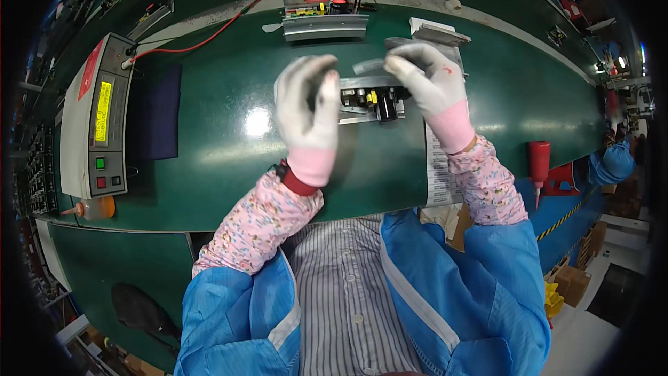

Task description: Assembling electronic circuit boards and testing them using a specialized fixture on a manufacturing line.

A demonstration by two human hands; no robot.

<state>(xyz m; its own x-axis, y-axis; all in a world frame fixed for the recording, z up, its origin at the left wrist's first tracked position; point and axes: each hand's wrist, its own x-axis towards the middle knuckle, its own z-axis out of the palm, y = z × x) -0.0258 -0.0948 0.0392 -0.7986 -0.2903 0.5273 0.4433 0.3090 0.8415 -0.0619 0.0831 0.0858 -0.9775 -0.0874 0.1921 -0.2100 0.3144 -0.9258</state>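
In front of me a circuit board [360, 99] with black and yellow parts sits in a metal bracket on the green bench. Just to its left, my left hand [305, 101], in a white glove with a pink cuff, has its fingers curved and the thumb apart from them, with nothing visible between. Above the board's right end, the thumb and forefinger of my gloved right hand [433, 78] are pinched on a small pale strip [369, 67]. A dark grey piece [396, 42] shows behind those fingers; whether it touches them is unclear.
A second board in a metal housing [325, 26] stands at the back, wires beside it. A tester [97, 118] with a lit screen is at left, a red cable running from it. Printed paper [438, 174] lies under my right arm. A red bottle [538, 161] is at right.
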